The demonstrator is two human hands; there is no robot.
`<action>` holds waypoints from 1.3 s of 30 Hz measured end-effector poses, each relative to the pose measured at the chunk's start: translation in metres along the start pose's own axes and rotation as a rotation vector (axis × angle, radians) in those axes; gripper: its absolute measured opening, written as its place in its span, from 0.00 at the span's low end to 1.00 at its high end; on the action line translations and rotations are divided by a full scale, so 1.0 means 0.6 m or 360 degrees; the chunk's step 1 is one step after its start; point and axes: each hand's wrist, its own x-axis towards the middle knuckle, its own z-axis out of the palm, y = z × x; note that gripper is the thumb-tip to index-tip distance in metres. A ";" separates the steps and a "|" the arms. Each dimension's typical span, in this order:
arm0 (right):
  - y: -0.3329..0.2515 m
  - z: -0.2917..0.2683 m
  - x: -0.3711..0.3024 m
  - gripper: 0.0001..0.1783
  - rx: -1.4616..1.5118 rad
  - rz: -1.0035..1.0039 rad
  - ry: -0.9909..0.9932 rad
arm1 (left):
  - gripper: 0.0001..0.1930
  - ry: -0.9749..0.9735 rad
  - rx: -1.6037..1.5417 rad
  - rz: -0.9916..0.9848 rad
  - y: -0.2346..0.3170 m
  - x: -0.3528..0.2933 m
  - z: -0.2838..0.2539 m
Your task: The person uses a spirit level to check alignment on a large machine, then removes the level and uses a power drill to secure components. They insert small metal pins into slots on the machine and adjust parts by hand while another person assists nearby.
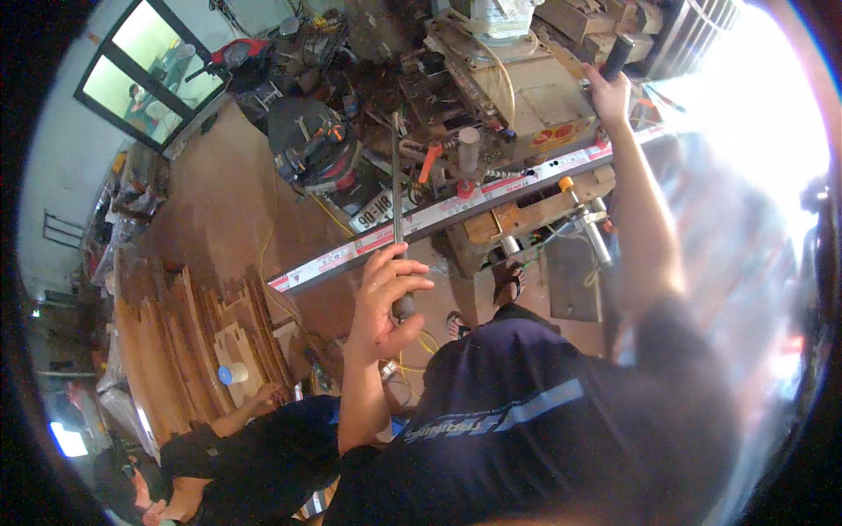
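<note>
Nearest, at six o'clock, the person's dark blue shirt fills the lower frame, and a second person in dark clothing crouches at seven o'clock beside stacked wooden boards on the floor. Just above, near the centre, the left hand is clenched around the dark lower end of a thin metal rod, which rises toward twelve o'clock and crosses a long aluminium profile. That profile, carrying a red-and-white sticker strip, runs from eight o'clock up to two o'clock across the machine's bed, with the left fingers touching its near edge. Below it, sandalled feet stand on the brown floor. Farther off, at one o'clock, the right hand is closed around a black lever handle at the machine's right side. Cluttered tools and a red object lie at eleven o'clock, with a window at ten o'clock.
</note>
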 end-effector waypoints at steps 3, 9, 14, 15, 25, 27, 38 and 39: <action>-0.002 0.000 -0.001 0.15 0.0101 0.0011 -0.0027 | 0.26 0.0020 -0.0102 0.0125 -0.016 0.000 0.005; -0.008 -0.003 -0.006 0.14 0.0127 0.0102 -0.0069 | 0.30 0.0209 -0.0479 0.0089 -0.039 -0.015 0.039; -0.003 0.001 -0.001 0.14 0.0181 0.0137 -0.0065 | 0.32 0.0328 -0.0451 0.0120 -0.047 -0.022 0.061; -0.003 0.001 0.000 0.14 0.0172 -0.0017 -0.0052 | 0.32 0.0348 -0.0452 0.0150 -0.048 -0.020 0.063; -0.005 -0.004 -0.004 0.20 0.0138 -0.0064 -0.0050 | 0.32 0.1062 0.0099 -0.0179 -0.093 -0.045 0.168; -0.002 -0.007 -0.003 0.21 -0.0005 -0.0087 -0.0004 | 0.31 0.1234 -0.0114 -0.0735 -0.106 -0.056 0.219; 0.000 0.000 0.001 0.16 0.0003 -0.0014 0.0047 | 0.28 0.0565 0.0135 0.0225 -0.054 0.131 0.278; 0.000 -0.001 0.001 0.16 0.0033 -0.0040 0.0020 | 0.29 0.0615 0.0221 0.0242 -0.046 0.166 0.280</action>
